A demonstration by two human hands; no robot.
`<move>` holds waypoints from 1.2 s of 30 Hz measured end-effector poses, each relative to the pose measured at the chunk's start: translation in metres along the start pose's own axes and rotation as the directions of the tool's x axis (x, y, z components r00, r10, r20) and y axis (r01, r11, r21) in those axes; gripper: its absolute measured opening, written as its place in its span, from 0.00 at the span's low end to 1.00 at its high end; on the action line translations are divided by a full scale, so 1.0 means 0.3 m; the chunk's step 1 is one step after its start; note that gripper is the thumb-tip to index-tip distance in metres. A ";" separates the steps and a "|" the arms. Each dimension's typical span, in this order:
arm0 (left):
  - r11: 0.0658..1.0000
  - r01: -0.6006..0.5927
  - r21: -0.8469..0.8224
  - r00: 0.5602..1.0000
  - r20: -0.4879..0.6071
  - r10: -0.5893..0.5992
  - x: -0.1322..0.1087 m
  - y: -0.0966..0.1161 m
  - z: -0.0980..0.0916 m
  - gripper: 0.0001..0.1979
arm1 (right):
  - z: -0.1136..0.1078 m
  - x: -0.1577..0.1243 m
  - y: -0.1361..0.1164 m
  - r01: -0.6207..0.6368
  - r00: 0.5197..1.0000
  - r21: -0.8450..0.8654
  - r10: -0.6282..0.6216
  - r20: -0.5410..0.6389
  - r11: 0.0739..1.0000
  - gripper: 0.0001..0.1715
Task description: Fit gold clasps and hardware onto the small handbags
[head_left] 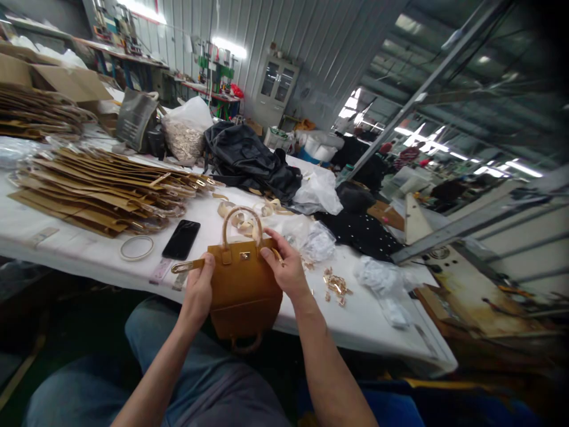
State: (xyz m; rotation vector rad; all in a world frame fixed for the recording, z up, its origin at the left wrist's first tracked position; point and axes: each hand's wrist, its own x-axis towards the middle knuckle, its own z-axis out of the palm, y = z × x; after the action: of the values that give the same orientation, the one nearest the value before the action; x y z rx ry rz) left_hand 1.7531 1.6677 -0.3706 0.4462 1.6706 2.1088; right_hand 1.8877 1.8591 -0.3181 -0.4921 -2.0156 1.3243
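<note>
A tan handbag panel (242, 290) with a looped handle (242, 209) and a small metal clasp (245, 256) hangs over the table's front edge, above my lap. My left hand (200, 286) grips its left side, thumb on top, beside a strap (187, 266) with a metal end that sticks out to the left. On the right, my right hand (285, 264) pinches the upper corner near another strap end, thumb in front and fingers behind. A second handle (247, 346) shows at the bottom of the piece.
Stacked brown pieces (102, 190), a tape roll (136, 248) and a phone (181, 239) lie left on the white table. Behind are a black backpack (249, 155) and plastic bags. Gold hardware (336, 284) and a plastic bag (386, 284) lie right. A metal post slants beyond.
</note>
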 end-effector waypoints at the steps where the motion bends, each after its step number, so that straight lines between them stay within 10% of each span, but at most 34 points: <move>1: 1.000 0.009 -0.019 1.000 0.005 -0.009 0.005 -0.002 -0.003 0.37 | 0.000 0.005 0.014 -0.011 1.000 0.024 0.011 0.006 1.000 0.37; 10: 0.910 -0.212 0.356 0.976 0.117 0.181 0.070 -0.008 0.004 0.17 | -0.005 0.053 0.120 -0.085 0.995 0.063 0.081 0.061 0.994 0.45; 25: 0.756 -0.273 0.594 0.962 0.170 0.214 0.114 -0.187 0.076 0.17 | -0.014 0.110 0.231 -0.126 0.992 -0.239 0.119 -0.044 0.963 0.35; 31: 0.767 -0.182 0.615 0.983 0.114 0.142 0.164 -0.224 0.098 0.22 | -0.075 0.121 0.293 -0.103 0.994 -0.180 0.106 0.007 0.978 0.41; 36: 0.934 0.136 0.329 0.991 -0.051 -0.127 0.167 -0.256 0.111 0.24 | -0.075 0.091 0.382 -0.187 0.973 0.059 0.193 -0.127 0.981 0.34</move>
State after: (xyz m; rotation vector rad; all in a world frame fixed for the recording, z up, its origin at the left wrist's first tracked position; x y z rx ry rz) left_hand 1.7354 1.7361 -0.4379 0.3909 2.0232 1.7496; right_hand 1.8788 1.9385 -0.4074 -0.7467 -1.8620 1.4096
